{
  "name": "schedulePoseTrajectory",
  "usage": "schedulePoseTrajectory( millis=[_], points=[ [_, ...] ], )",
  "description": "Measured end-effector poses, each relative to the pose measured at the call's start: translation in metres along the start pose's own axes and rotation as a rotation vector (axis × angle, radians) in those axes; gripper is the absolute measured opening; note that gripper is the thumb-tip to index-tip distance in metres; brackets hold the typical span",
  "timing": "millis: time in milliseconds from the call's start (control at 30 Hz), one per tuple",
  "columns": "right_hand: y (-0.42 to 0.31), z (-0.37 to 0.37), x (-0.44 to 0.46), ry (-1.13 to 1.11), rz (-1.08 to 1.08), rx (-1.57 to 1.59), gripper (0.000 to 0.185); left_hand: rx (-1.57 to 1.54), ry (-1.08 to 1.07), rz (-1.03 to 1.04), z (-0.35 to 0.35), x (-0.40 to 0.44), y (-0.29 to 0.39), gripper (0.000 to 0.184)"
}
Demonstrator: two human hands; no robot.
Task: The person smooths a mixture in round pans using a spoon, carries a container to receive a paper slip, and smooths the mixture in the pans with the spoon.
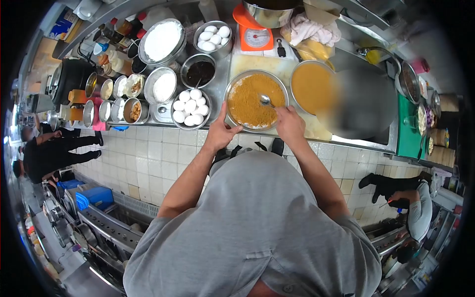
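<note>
A metal bowl (232,118) holding an orange-brown powder (247,101) with white patches at its edge stands on the counter in front of me. My left hand (222,129) grips the bowl's near left rim, thumb along the front side. In my right hand (290,122) is a metal spoon (265,99), its head resting in the powder; the fingers hide its handle. Just right of this bowl sits a second bowl of similar orange-brown contents (309,86). To the left is a bowl of white eggs (190,108).
An orange kitchen scale (256,38) stands behind the bowl. Bowls of white powder (163,88), dark liquid (198,74) and more eggs (213,38) crowd the left. A green board (406,131) lies at right. Other people stand at both sides, including one in black (47,156).
</note>
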State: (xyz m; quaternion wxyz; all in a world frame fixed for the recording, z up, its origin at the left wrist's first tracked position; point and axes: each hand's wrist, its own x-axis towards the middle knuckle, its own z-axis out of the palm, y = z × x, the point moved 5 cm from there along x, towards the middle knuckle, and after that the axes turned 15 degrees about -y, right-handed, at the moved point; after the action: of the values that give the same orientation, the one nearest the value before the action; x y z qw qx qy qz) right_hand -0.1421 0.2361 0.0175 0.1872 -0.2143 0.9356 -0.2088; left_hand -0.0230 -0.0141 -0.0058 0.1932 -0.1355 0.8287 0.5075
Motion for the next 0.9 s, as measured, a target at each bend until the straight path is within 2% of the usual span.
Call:
schedulePoseTrajectory(
  millis=[133,233,333,400,633,700,800,900],
  points=[
    [-0.018,0.005,0.032,0.033,-0.041,0.017,0.021,0.042,-0.030,-0.045,-0.002,0.000,-0.002,0.124],
    [-0.029,0.007,0.047,-0.035,-0.086,-0.055,0.019,0.042,-0.048,-0.073,-0.005,0.003,0.002,0.125],
    [-0.029,0.004,0.043,-0.002,-0.149,-0.049,0.016,0.023,-0.028,-0.044,-0.005,-0.001,0.008,0.126],
    [-0.021,-0.004,0.027,-0.012,-0.131,-0.055,0.015,-0.015,-0.051,-0.104,-0.006,-0.002,0.009,0.128],
    [0.001,0.003,-0.031,-0.033,-0.119,-0.033,0.018,0.039,-0.049,-0.084,-0.005,-0.003,0.006,0.128],
    [-0.009,0.013,-0.028,-0.041,-0.189,-0.056,0.017,-0.047,-0.056,-0.101,-0.006,-0.002,0.011,0.130],
    [-0.028,0.016,-0.008,-0.074,-0.226,-0.038,0.016,-0.016,-0.059,-0.100,-0.007,-0.002,0.011,0.129],
    [-0.048,0.017,0.016,-0.131,-0.184,-0.060,0.017,0.008,-0.083,-0.149,-0.006,0.001,0.009,0.129]
  ],
)
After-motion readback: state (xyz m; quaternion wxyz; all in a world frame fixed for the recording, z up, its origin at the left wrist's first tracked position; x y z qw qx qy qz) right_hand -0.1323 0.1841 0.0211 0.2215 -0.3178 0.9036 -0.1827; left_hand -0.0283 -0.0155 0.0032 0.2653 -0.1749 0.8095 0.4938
